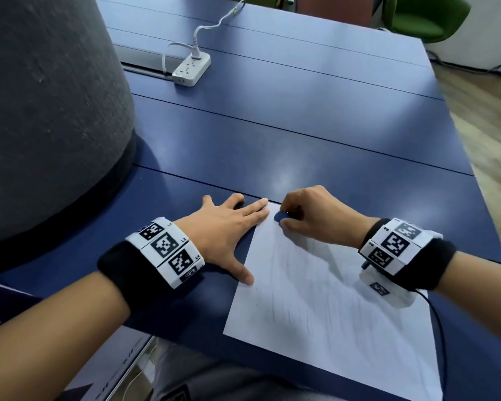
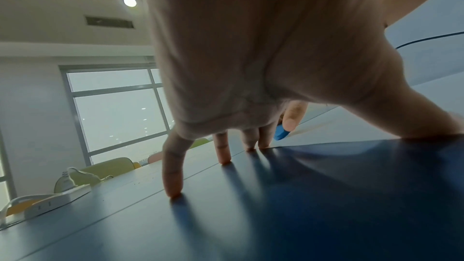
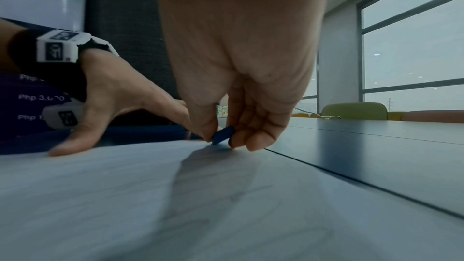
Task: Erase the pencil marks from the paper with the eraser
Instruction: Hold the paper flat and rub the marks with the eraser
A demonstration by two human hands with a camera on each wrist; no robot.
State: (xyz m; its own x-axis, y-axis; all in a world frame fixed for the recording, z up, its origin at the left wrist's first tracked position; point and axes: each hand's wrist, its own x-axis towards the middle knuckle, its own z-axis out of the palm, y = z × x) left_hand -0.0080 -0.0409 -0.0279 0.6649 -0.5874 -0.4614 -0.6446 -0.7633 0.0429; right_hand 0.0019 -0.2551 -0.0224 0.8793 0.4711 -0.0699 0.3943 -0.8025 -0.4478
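Observation:
A white sheet of paper [image 1: 324, 308] with faint grey pencil marks [image 1: 284, 311] lies at the near edge of the blue table [image 1: 301, 117]. My right hand [image 1: 307, 212] pinches a small blue eraser [image 1: 281, 217] between thumb and fingers, its lower edge on the paper's far left corner. The right wrist view shows the eraser [image 3: 223, 135] tilted, touching the paper [image 3: 125, 195]. My left hand [image 1: 229, 230] lies flat with fingers spread, thumb and fingertips on the paper's left edge. In the left wrist view the eraser [image 2: 281, 133] shows beyond my left fingers [image 2: 173, 170].
A large grey round column [image 1: 41, 111] stands on the table at the left. A white power strip [image 1: 191, 69] with a plugged cable sits further back. A green chair [image 1: 425, 15] stands beyond the table's far right corner. A black cable [image 1: 437, 328] runs from my right wristband.

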